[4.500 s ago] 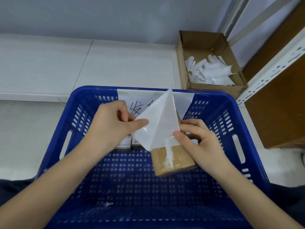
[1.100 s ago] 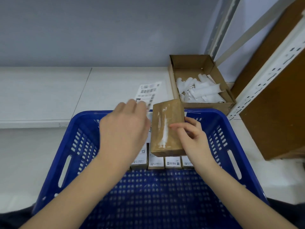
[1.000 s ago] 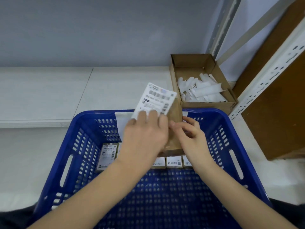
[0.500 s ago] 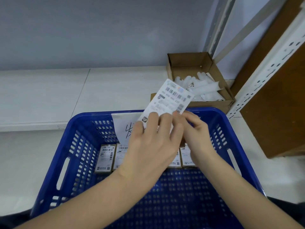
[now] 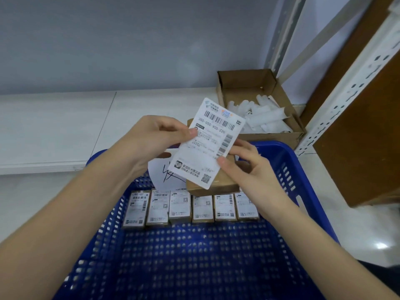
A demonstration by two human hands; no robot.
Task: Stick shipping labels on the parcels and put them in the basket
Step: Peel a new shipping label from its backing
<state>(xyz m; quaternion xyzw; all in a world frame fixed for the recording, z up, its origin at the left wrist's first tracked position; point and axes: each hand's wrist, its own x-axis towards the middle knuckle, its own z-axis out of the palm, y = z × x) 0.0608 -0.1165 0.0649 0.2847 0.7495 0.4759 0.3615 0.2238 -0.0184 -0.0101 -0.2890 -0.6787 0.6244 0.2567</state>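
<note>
A white shipping label (image 5: 213,141) with barcodes hangs over a brown cardboard parcel (image 5: 218,182), above the far end of the blue basket (image 5: 287,169). My left hand (image 5: 151,139) pinches the label's left edge between thumb and fingers. My right hand (image 5: 249,169) grips the parcel from the right, its thumb on the label's right edge. Most of the parcel is hidden behind the label. A row of several labelled parcels (image 5: 190,207) lies on the basket floor below.
An open cardboard box (image 5: 249,83) with curled white backing papers (image 5: 264,118) stands beyond the basket on the white floor. A white metal rack upright (image 5: 346,96) and a brown board (image 5: 363,135) rise at the right. A handwritten paper sign (image 5: 164,172) hangs on the basket's far wall.
The backing sheet has gone from the label. My left hand brought the label over from the left and turned it print side up over the parcel in my right hand.
</note>
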